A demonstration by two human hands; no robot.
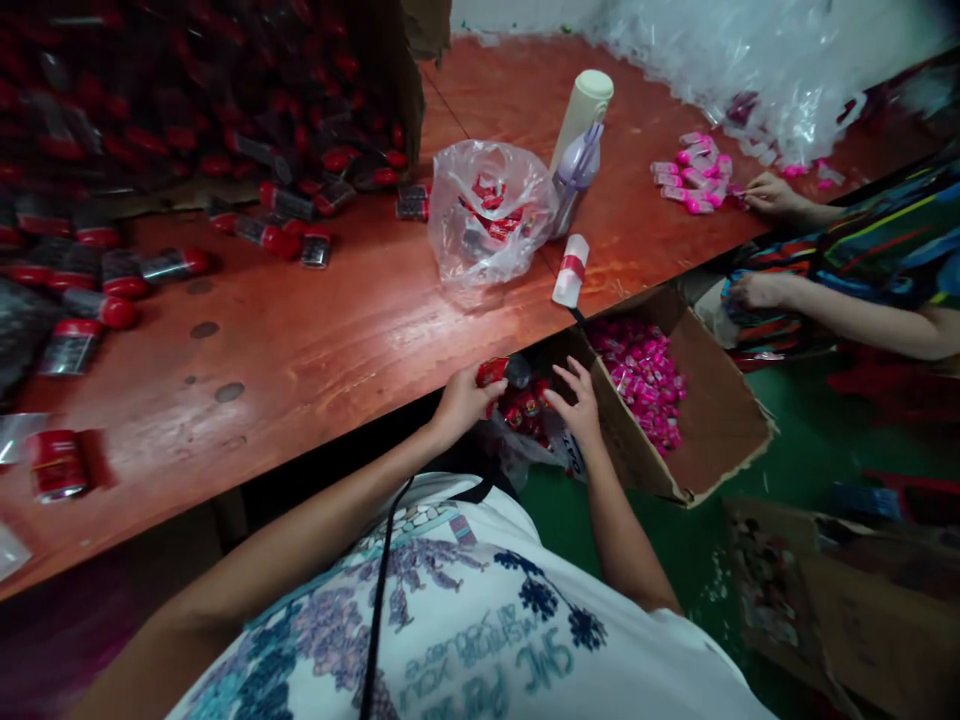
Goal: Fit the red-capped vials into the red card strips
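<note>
Just past the table's front edge, my left hand [466,402] is closed round a red item with a dark end [493,373]. My right hand [576,402] has its fingers spread, with nothing seen in it, beside the left side of a cardboard box. Between and below both hands hangs a plastic bag [555,447] that holds several small red items [523,412]. On the red-brown table [360,330] stands a clear plastic bag [457,225] with red pieces inside.
Red-capped containers [71,345] lie at the left, below a large heap. A bottle [581,110], a white tube [571,270] and pink pieces [701,175] are on the table. A cardboard box [720,430] of pink items is at the right, near another person's hand [772,195].
</note>
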